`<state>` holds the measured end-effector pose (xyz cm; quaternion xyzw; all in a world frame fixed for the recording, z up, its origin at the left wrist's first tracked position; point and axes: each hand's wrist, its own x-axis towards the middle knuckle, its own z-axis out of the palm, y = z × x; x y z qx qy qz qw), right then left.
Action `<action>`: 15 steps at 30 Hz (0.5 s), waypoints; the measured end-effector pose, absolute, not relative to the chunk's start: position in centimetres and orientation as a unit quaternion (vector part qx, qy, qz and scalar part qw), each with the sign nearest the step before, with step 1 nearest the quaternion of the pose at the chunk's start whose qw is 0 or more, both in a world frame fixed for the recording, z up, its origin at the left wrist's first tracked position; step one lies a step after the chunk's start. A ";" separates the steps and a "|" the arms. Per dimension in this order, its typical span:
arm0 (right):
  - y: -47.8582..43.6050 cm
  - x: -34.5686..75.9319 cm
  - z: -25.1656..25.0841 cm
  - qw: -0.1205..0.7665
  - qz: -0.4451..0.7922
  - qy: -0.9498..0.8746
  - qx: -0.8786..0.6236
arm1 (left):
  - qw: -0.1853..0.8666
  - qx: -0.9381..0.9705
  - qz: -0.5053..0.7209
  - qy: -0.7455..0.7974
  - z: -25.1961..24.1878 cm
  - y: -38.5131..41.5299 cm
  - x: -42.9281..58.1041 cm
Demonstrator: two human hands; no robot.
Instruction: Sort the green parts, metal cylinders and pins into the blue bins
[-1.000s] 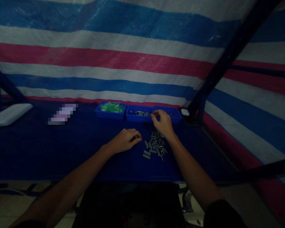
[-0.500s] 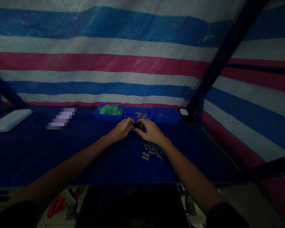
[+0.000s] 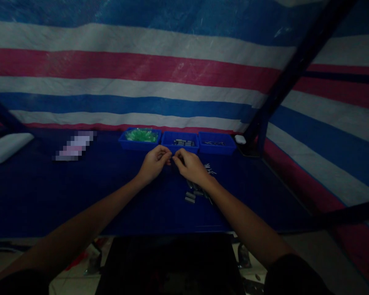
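My left hand (image 3: pixel 155 163) and my right hand (image 3: pixel 190 164) meet over the blue table, fingertips nearly touching. Each is closed in a pinch; whatever lies between the fingers is too small and dark to make out. Beside and partly under my right wrist lie several grey metal pieces (image 3: pixel 190 197). A few thin shiny pins (image 3: pixel 211 170) lie to the right of my right hand. Just beyond the hands stands a blue tray (image 3: pixel 166 141) with grey metal pieces in it.
A blue tray of green plastic (image 3: pixel 141 135) is at the back left of the middle tray, and another with thin metal parts (image 3: pixel 215 143) at its right. A white case (image 3: pixel 240 139), a blurred-out item (image 3: pixel 75 146) and a white object (image 3: pixel 8 147) also lie on the table (image 3: pixel 64 196).
The view has tilted down slightly. My hands have come closer together, the right thumb and fingers closing. Thin pins now show to the right of my right hand.
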<state>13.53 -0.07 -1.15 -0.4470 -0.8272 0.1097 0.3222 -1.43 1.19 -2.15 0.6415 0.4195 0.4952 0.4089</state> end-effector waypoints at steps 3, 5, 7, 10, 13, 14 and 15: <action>0.0 13.3 -1.3 0.330 0.119 -0.828 -0.437 | 0.360 0.685 0.475 0.419 -2.2 1.0 -1.5; 0.2 13.5 -1.3 0.341 0.105 -0.818 -0.452 | 0.295 0.742 0.429 0.423 -2.0 0.9 -1.9; 0.7 14.1 -1.3 0.367 0.089 -0.796 -0.472 | 0.235 0.803 0.359 0.414 -1.6 0.7 -2.4; 1.6 15.4 -1.2 0.411 0.080 -0.756 -0.504 | 0.168 0.875 0.261 0.373 -0.9 -0.1 -2.6; 2.2 16.3 -1.3 0.419 0.083 -0.743 -0.516 | 0.123 0.909 0.211 0.339 -1.1 -1.2 -1.7; 2.3 16.4 -1.3 0.415 0.086 -0.746 -0.514 | 0.117 0.914 0.201 0.334 -1.3 -1.4 -1.4; 2.3 16.4 -1.4 0.410 0.092 -0.752 -0.508 | 0.114 0.917 0.193 0.331 -1.6 -1.6 -1.1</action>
